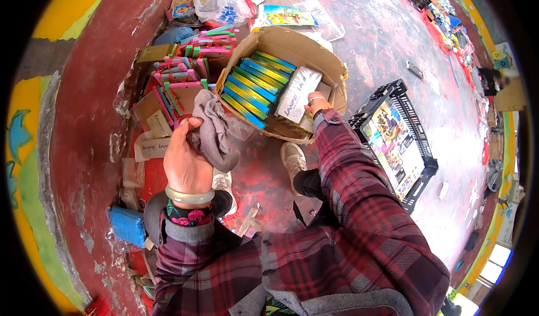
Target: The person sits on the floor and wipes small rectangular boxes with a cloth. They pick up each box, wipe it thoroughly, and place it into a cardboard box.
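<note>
My left hand (188, 161) is closed around a crumpled grey cloth (212, 128), held up left of a round-cornered cardboard box (275, 34). Inside that box, a row of slim blue-and-yellow boxes (259, 80) fills the left side. A white carton (297, 94) with dark print lies to their right. My right hand (318, 102) reaches into the box by the carton's right edge, fingers curled down. Whatever those fingers grip is hidden from view.
Pink, green and blue pieces (191, 72) are piled on the left beside a white plastic bag (223, 4). To the right stands a black crate (412, 131) with a printed sheet. A blue package (128, 226) sits by the red wall (92, 119). My shoes (293, 167) are below the box.
</note>
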`<control>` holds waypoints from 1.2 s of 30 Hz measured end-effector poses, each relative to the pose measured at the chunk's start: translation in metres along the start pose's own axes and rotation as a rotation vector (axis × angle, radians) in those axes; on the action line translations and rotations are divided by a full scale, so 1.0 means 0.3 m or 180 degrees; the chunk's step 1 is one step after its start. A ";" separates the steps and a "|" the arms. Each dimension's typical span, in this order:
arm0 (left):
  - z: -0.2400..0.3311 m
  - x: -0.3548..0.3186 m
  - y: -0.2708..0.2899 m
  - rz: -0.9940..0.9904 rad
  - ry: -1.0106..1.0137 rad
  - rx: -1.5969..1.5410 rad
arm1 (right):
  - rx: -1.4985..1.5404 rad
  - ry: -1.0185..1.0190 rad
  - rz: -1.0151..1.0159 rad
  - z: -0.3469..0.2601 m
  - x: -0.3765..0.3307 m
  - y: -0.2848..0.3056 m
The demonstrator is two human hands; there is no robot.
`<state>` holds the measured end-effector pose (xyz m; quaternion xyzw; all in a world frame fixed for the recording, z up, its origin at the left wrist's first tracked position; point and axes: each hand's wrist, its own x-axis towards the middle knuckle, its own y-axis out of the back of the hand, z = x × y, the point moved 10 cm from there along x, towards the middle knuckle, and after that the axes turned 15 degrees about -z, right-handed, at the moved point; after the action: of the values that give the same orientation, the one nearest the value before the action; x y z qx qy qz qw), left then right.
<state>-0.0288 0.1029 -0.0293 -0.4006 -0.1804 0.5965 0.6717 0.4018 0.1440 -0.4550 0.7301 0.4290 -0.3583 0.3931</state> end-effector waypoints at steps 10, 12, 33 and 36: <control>-0.020 0.000 0.011 -0.0096 0.0133 -0.0027 | -0.2823 0.0310 0.0425 -0.237 -0.214 -0.034; -0.031 0.008 0.001 -0.0125 0.0192 -0.0057 | -0.2307 0.0150 0.0561 -0.218 -0.192 0.013; -0.043 0.003 0.003 -0.0054 0.0264 0.0063 | -0.3758 0.0998 0.0224 -0.285 -0.496 -0.245; -0.052 0.005 0.001 -0.0050 0.0271 0.0099 | -0.3805 0.1130 0.0162 -0.296 -0.483 -0.265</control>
<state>-0.0174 0.0992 -0.0395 -0.4137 -0.1455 0.5764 0.6895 0.2916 0.1979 -0.3130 0.4423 0.5966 0.0800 0.6649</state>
